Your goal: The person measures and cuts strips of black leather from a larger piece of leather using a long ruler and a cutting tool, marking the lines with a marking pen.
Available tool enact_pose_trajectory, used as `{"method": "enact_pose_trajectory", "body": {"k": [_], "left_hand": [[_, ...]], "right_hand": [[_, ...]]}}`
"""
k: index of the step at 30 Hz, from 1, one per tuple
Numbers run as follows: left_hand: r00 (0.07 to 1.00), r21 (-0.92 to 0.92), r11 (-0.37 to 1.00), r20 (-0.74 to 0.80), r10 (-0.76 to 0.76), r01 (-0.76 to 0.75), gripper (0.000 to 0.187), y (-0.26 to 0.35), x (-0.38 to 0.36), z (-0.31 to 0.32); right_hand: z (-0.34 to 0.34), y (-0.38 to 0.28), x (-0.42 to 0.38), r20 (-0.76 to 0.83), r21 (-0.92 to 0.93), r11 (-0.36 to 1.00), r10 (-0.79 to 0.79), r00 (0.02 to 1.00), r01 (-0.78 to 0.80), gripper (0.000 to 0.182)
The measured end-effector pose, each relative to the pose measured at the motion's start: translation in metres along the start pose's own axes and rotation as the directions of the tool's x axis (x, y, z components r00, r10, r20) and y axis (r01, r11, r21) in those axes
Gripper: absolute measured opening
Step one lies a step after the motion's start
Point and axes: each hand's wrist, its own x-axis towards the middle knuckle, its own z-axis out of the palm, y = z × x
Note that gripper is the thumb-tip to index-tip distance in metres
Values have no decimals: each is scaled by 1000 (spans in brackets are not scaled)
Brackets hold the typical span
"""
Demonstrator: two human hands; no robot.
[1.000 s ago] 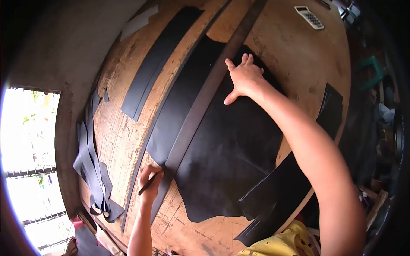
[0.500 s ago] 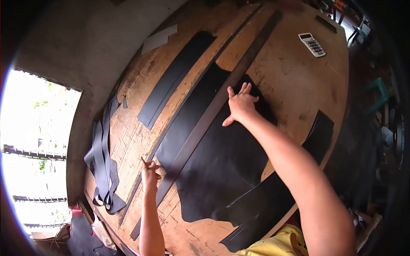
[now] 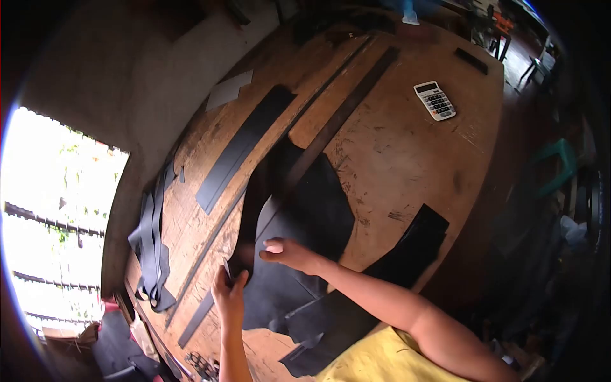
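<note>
A large black leather-like sheet (image 3: pixel 305 223) lies on the table, its left part lifted and curling over the long dark straightedge (image 3: pixel 356 95). My right hand (image 3: pixel 289 253) is closed beside the curled edge, seeming to pinch it; the fingertips are partly blurred. At the sheet's lower left, my left hand (image 3: pixel 229 296) is closed around a thin, pen-like tool (image 3: pixel 227 270) that points upward. The thumb of that hand is next to the sheet's dark edge. The straightedge's lower end (image 3: pixel 195 321) shows to the left of my left hand.
A black panel (image 3: pixel 245 149) lies on the wooden table (image 3: pixel 394 153) to the left. Dark strips (image 3: pixel 151 245) hang at the left edge. A calculator (image 3: pixel 435 100) sits at the upper right. More black pieces (image 3: pixel 414 245) lie near the right edge. A green stool (image 3: pixel 560 167) stands beyond.
My right hand has left its spread position on the straightedge and moved down toward me, closing. The sheet's left part has risen. My left hand is slightly lower, still with the tool.
</note>
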Motion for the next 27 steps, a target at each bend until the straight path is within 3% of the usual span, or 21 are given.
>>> {"method": "enact_pose_trajectory", "body": {"k": [1,2,3,5,6,8,9,11,12,13,18,20,21,22,23,25,27], "left_hand": [[1000,-88,996,-24,-17,15,18,12,-28,2],[998,-55,998,-42,37,-39,16,13,-51,-2],[998,-59,998,-59,15,-19,16,17,-69,-5],[966,-344,934,-192,-171,97,13,25,-108,-13],[955,-436,898,-232,-183,66,13,9,-120,-18],[927,-497,851,-213,-309,170,13,-24,-146,-30],[910,-559,795,-161,-382,235,14,-39,-156,-32],[889,-567,751,-68,-452,338,12,-53,-172,-27],[876,-555,734,-19,-482,392,12,-59,-179,-22],[861,-543,714,32,-508,442,12,-68,-185,-15],[831,-461,711,121,-542,531,14,-117,-213,23],[816,-413,722,102,-569,555,16,-130,-212,30],[893,-208,881,-60,-446,426,22,-156,-207,41],[942,34,956,-188,-280,291,29,-161,-203,44],[939,14,957,-198,-281,290,29,-164,-203,48],[945,114,960,-239,-222,255,42,-142,-189,47],[939,102,941,-164,-303,321,51,-134,-187,51]], "right_hand": [[10,-4,-13,189,439,855,212,959,-276,76],[8,8,-12,232,703,690,9,973,-174,73],[4,19,-7,200,895,435,-194,960,-99,71],[-25,-14,-15,-94,967,225,-129,987,121,55],[-50,-21,-27,-154,941,292,-69,986,168,48],[-90,-38,-55,-255,840,486,-36,966,240,35],[-104,-42,-74,-394,715,607,-60,917,347,32],[-124,-45,-117,-532,542,746,-52,845,387,32],[-123,-52,-147,-564,354,852,-135,815,385,35],[-125,-53,-174,-644,215,943,-57,763,252,33],[-133,-11,-249,-797,14,992,-66,601,128,30],[-145,7,-259,-812,-213,977,-188,553,20,33],[-152,14,-261,-802,-360,932,-287,524,-40,36],[-162,22,-260,-788,-420,907,-348,509,-29,48],[-173,28,-263,-766,-600,759,-457,451,-251,62],[-169,19,-267,-736,-670,605,-468,488,-430,69],[-167,16,-268,-646,-761,374,-502,575,-530,68]]}}
